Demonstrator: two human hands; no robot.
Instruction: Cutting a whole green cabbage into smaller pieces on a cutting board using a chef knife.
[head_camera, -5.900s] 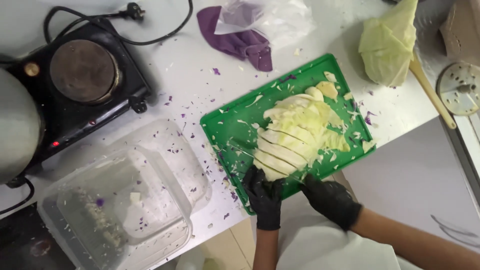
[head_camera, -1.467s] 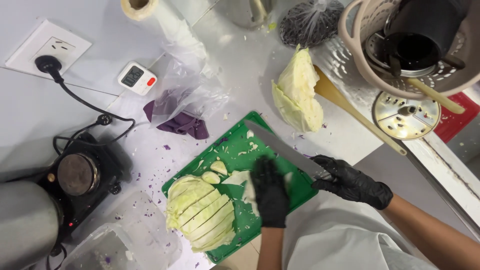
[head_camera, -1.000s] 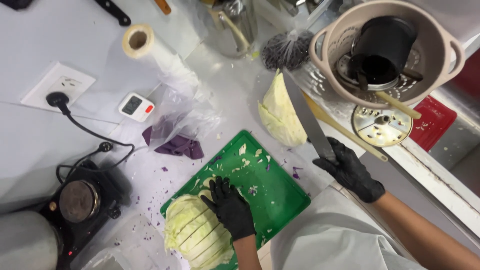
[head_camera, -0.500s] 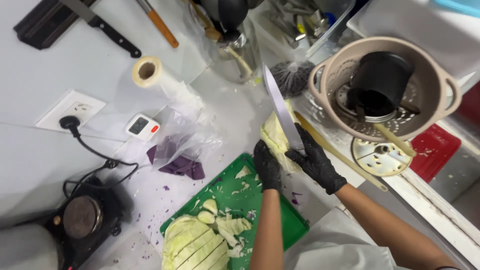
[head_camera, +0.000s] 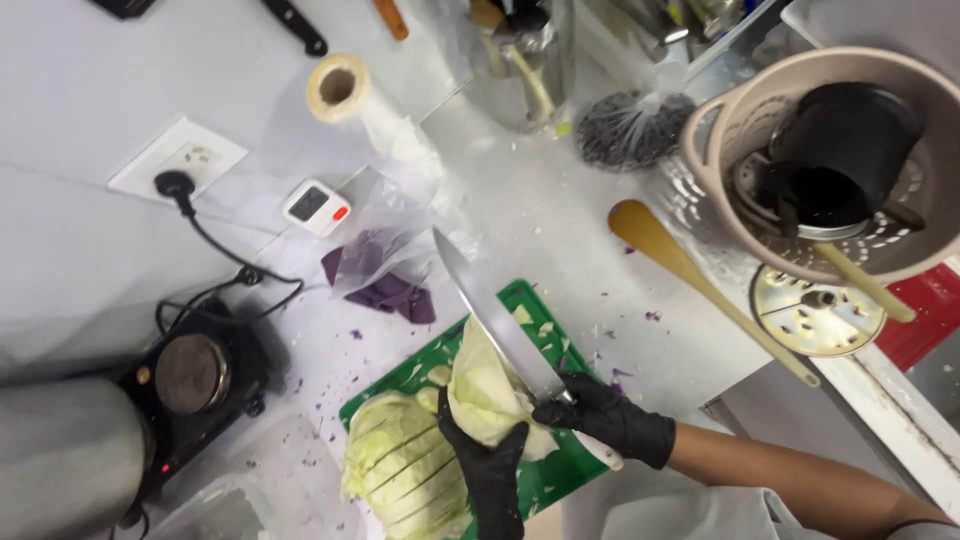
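gripping a pale cabbage wedge (head_camera: 487, 395) from below in the black-gloved left hand (head_camera: 488, 468), fingers curled up around it, over the green cutting board (head_camera: 560, 470). closed tight around the handle of a long knife (head_camera: 495, 315) with the gloved right hand (head_camera: 605, 425), blade slanting up and away, flat side seemingly resting against the wedge. just left of the left hand, on the board, sliced cabbage (head_camera: 400, 470) in a heap. beyond the right hand, a wooden spoon (head_camera: 700, 285) on the counter, and further right a beige colander (head_camera: 745, 215) holding a black pot (head_camera: 840, 150). far left of both hands, a small hotplate (head_camera: 190, 375).
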